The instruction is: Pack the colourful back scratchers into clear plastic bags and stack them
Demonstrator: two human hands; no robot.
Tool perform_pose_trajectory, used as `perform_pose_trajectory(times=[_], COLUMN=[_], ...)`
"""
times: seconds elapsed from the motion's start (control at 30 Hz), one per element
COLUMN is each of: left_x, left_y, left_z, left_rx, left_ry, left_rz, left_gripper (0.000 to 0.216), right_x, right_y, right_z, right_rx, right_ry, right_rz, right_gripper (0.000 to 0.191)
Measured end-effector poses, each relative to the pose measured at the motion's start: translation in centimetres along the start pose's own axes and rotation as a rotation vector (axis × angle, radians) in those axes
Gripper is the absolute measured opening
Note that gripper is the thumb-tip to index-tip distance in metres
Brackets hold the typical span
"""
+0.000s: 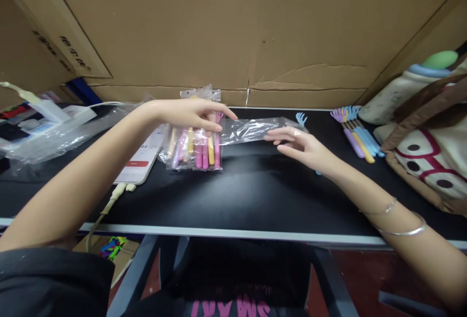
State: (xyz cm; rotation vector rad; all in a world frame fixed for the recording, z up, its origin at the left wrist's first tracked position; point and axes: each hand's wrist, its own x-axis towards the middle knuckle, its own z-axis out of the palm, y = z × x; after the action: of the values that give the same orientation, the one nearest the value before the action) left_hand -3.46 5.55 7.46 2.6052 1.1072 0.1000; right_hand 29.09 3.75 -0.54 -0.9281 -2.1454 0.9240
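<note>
Fingers of left hand (189,112) outstretched, thumb apart, over bagged scratchers (204,155). Right hand (301,146), fingers loosely curled, thumb apart, at right end of clear sleeve (246,132), contact unclear; blue scratcher (301,118) partly hidden behind. Sleeve between hands.

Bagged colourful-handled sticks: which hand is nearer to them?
Left. The left hand is over the bagged sticks; the right hand is off to their right, by the clear plastic sleeve.
</note>
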Motion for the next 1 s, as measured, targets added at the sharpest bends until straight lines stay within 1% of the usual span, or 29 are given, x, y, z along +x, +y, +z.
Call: perform_pose_trajectory(times=[0.07, 0.13, 0.2, 0.27, 0.33, 0.4, 0.47, 0.5, 0.63, 0.7, 0.8, 0.9, 1.0], left_x=[-0.2, -0.3, 0.0, 0.5, 1.3, 2.2, 3.0, 3.4, 4.1, 4.0, 3.4, 2.8, 2.4], left_y=[-0.1, 0.4, 1.4, 2.6, 3.7, 4.5, 5.0, 5.1, 5.3, 5.3, 5.4, 5.5, 5.4], left_z=[0.1, 0.7, 1.9, 3.4, 5.0, 6.5, 7.7, 8.2, 9.0, 8.9, 8.7, 8.7, 8.9], left_rx=[0.083, 0.215, 0.385, 0.478, 0.512, 0.518, 0.505, 0.495, 0.427, 0.384, 0.334, 0.315, 0.292], left_ry=[0.002, 0.049, 0.109, 0.138, 0.139, 0.164, 0.223, 0.253, 0.32, 0.317, 0.276, 0.228, 0.207], left_rz=[-0.051, -0.136, -0.223, -0.19, -0.105, -0.015, 0.047, 0.062, 0.056, 0.044, 0.019, -0.005, 0.0], left_gripper=[0.044, 0.04, 0.04, 0.047, 0.06, 0.07, 0.077, 0.075, 0.051, 0.05, 0.052, 0.048, 0.049], right_x=[-0.1, -0.1, -0.2, -0.3, -0.4, -0.6, -0.6, -0.7, -0.6, -0.6, -0.6, -0.7, -0.8], right_y=[0.1, 0.3, 0.4, 0.6, 0.7, 0.8, 0.9, 0.9, 0.9, 1.0, 1.0, 1.0, 1.0], right_z=[0.2, 0.6, 0.9, 1.2, 1.5, 1.6, 1.8, 1.9, 2.0, 2.0, 2.0, 1.9, 1.9], right_rx=[-0.14, -0.264, -0.355, -0.414, -0.44, -0.449, -0.447, -0.44, -0.4, -0.394, -0.397, -0.403, -0.408], right_ry=[-0.117, -0.162, -0.188, -0.209, -0.226, -0.22, -0.216, -0.217, -0.223, -0.217, -0.212, -0.21, -0.21], right_rz=[-0.046, -0.118, -0.185, -0.229, -0.251, -0.27, -0.282, -0.289, -0.309, -0.316, -0.326, -0.303, -0.289], right_gripper=[0.042, 0.043, 0.046, 0.05, 0.053, 0.055, 0.056, 0.057, 0.056, 0.055, 0.055, 0.053, 0.052])
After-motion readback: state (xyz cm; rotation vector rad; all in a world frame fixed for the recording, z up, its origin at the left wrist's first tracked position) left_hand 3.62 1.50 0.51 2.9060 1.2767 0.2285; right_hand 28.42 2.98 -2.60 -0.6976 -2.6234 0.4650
